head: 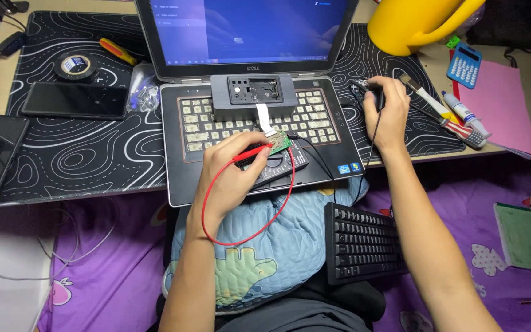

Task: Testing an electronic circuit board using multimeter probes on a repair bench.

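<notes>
Two hands are working apart: your left hand [232,169] is pinching the red probe [254,151], its tip pointing right at the green circuit board [281,142]; your right hand [386,114] is curling shut over the black probe [364,91].

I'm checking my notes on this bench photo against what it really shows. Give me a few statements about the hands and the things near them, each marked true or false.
1. The left hand holds a red probe at a small green circuit board. True.
2. The right hand rests on the separate black keyboard. False: it is on a black mouse on the desk mat; the keyboard lies lower, untouched.
3. The laptop is closed. False: it is open with a lit blue screen.
4. A yellow jug stands beyond the right hand. True.
5. A grey box sits on the laptop's keys. True.
</notes>
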